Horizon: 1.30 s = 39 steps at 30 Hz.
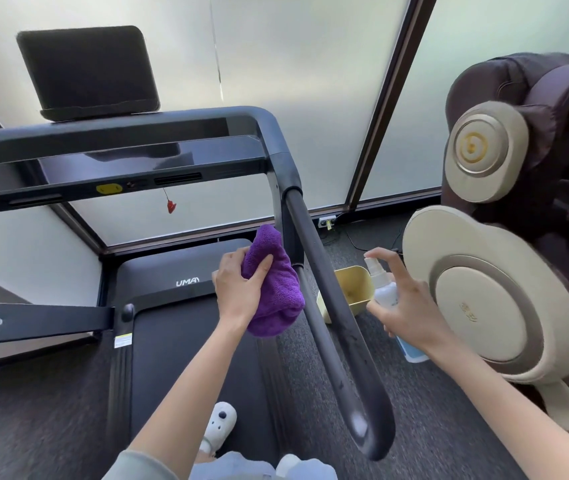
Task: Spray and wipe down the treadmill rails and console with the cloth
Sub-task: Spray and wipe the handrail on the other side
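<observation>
L hand point(238, 289) is gripping purple cloth point(272, 289) just left of right treadmill rail point(324, 289); R hand point(406, 306) is holding white spray bottle point(381, 284) on rail's other side, nozzle facing rail.

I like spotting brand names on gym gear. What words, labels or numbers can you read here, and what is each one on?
"UMAY": white letters on the treadmill's motor cover; the last letter is partly cut off by the left hand.
White sticker on the treadmill frame: too small to read.
Yellow label under the console: blurred.
Marks on the massage chair's round panel: unreadable.
Spray bottle: label unreadable.
</observation>
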Each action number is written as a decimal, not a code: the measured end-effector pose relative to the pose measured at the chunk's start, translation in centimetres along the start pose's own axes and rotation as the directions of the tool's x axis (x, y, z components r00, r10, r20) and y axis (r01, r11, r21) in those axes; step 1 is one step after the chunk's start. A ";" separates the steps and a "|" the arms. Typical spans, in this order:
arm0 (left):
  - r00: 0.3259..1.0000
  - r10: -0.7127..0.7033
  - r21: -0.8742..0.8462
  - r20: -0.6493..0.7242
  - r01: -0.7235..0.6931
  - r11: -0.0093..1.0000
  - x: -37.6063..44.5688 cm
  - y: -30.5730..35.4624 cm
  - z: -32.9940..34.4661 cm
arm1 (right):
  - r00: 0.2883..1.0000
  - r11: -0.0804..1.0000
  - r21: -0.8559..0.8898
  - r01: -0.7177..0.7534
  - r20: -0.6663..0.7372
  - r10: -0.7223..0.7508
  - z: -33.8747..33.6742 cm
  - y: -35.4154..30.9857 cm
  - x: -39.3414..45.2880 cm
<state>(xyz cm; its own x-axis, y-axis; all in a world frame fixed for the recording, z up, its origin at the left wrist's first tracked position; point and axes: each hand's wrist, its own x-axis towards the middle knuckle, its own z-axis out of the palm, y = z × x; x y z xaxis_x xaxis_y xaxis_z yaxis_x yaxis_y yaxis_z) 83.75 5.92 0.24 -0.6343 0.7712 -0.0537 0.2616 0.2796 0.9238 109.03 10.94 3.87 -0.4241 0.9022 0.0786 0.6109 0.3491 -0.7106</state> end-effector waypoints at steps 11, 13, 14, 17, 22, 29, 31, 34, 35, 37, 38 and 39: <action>1.000 -0.001 -0.003 0.026 0.001 1.000 -2.6 -0.8 0.1 | 0.993 0.998 0.039 -0.041 -0.109 0.045 0.4 0.5 -2.3; 1.000 0.004 -0.004 0.031 -0.004 1.000 -2.7 -0.7 0.1 | 0.996 0.998 0.030 -0.050 -0.070 0.052 0.3 0.4 -2.5; 0.999 0.000 -0.004 0.036 0.000 1.000 -2.8 -0.8 0.1 | 0.997 0.998 0.026 -0.054 -0.056 0.055 0.3 0.4 -2.9; 0.999 -0.001 -0.010 0.041 0.002 1.000 -3.3 -0.8 0.2 | 0.998 0.998 0.022 -0.051 -0.027 0.052 0.0 0.4 -4.8; 0.998 0.002 0.003 0.060 -0.002 1.000 -4.1 -1.2 0.9 | 0.998 0.998 0.026 -0.058 0.016 0.057 -0.3 1.6 -9.0; 0.995 -0.017 -0.016 0.101 0.018 1.000 -5.7 -1.1 2.5 | 0.994 0.994 -0.012 -0.105 0.032 0.105 0.9 2.0 -10.6; 0.994 -0.008 -0.011 0.109 0.009 1.000 -5.9 -0.9 2.8 | 0.993 0.993 0.011 -0.118 -0.028 0.118 1.2 2.0 -10.8; 0.995 0.001 -0.016 0.101 0.000 1.000 -5.7 -0.8 2.7 | 0.989 0.990 0.039 -0.135 -0.062 0.137 1.4 2.0 -11.3; 0.995 0.002 -0.021 0.095 0.000 1.000 -5.6 -0.7 2.6 | 0.988 0.989 0.045 -0.141 -0.064 0.144 1.4 2.1 -11.4; 0.996 0.004 -0.023 0.085 -0.002 1.000 -5.4 -0.7 2.3 | 0.985 0.987 0.050 -0.152 -0.073 0.156 1.3 2.1 -11.6; 0.997 0.006 -0.018 0.081 -0.004 1.000 -5.3 -0.7 2.2 | 0.985 0.987 0.050 -0.152 -0.074 0.156 1.2 2.2 -11.6; 0.997 0.005 -0.013 0.076 -0.004 1.000 -5.2 -0.8 2.1 | 0.986 0.988 0.051 -0.149 -0.070 0.152 1.2 2.1 -11.6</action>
<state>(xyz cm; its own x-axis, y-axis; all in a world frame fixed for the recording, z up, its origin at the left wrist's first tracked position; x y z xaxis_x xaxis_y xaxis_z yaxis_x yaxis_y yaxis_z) 88.39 2.93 -1.00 -0.5755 0.8141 -0.0777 0.2548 0.2688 0.9289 114.45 0.97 0.64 -0.2787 0.9602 0.0180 0.6325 0.1976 -0.7490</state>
